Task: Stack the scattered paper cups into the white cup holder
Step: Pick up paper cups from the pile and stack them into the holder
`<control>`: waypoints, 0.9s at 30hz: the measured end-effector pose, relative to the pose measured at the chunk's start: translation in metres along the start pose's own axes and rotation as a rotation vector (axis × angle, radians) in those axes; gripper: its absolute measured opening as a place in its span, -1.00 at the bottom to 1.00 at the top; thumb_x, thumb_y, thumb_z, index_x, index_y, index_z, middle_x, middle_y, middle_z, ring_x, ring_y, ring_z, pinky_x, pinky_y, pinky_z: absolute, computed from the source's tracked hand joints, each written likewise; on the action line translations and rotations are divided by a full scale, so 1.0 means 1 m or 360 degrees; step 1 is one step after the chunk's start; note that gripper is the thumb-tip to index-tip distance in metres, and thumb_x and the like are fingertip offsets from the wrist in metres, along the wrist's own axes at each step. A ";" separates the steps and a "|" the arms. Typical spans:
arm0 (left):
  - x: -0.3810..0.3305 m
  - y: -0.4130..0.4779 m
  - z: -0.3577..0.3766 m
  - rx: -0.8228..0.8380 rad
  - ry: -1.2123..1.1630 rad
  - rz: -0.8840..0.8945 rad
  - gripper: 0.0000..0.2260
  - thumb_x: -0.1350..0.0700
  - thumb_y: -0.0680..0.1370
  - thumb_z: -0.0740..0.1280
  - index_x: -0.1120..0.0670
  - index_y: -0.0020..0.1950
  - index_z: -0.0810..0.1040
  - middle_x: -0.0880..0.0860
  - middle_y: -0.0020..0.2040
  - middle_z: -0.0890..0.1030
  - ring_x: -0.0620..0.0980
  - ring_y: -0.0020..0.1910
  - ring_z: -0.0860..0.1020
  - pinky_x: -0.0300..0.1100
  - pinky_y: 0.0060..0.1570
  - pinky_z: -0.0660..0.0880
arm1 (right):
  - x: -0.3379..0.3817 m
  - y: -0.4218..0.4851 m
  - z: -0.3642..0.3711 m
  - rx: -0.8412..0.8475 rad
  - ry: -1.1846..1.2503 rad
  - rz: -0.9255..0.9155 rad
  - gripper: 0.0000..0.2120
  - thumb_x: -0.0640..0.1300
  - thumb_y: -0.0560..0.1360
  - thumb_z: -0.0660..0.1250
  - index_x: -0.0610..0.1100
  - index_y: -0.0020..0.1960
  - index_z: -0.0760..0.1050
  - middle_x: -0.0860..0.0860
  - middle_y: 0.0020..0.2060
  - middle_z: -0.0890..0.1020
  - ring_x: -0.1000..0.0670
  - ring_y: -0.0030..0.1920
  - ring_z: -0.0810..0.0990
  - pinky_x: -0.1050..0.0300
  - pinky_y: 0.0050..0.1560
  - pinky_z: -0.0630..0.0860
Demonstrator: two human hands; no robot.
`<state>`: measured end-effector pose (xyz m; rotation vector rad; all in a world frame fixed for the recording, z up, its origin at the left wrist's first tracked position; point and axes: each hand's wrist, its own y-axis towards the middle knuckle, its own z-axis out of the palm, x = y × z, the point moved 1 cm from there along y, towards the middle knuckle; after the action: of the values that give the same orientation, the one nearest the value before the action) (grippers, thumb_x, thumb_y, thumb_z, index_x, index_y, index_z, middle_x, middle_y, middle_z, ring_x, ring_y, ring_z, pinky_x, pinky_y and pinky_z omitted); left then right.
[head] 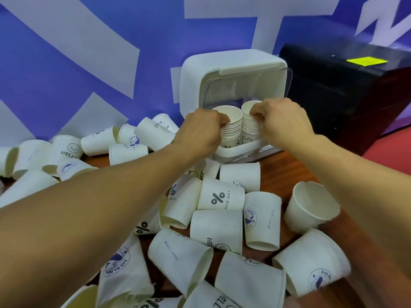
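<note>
Both hands are up at the far side of the desk (275, 172), inside the mouth of the white cup holder (200, 74), whose lid is tipped back. The left hand (201, 130) has its fingers curled round the left stack (232, 125), and the right hand (281, 121) pinches the rims of the right stack (249, 121). Neither hand has a free finger. The two stacks stand upright and side by side in the holder's tray, touching or nearly so, with their long axes vertical and mouths up.

Everything left to gather lies on the near side of the hands, back toward the person. The loose cups (220, 198) are mostly on their sides, pointing every which way, and the heap begins just near of the tray. One open cup (311, 210) sits mouth-up at the right under the right forearm, so I'd judge the right hand better placed for it. More cups spread away to the left.

A black box (344, 90) stands right of the holder.
</note>
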<state>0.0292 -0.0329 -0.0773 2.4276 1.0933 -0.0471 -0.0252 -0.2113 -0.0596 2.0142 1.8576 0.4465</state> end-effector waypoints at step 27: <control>0.082 -0.026 -0.033 -0.0140 -0.0083 -0.0294 -0.69 0.00 0.57 0.36 -0.06 0.31 0.53 -0.04 0.32 0.50 0.04 0.21 0.50 -0.06 0.18 0.39 | 0.048 -0.010 -0.006 -0.0429 0.0331 -0.0079 -0.80 -0.14 0.53 0.30 -0.17 0.11 0.56 -0.14 0.01 0.58 -0.17 0.06 0.49 -0.07 -0.01 0.45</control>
<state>0.0608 0.0536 -0.0770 2.2300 1.2655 -0.1188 -0.0329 -0.1629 -0.0594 1.7955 1.8445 0.8710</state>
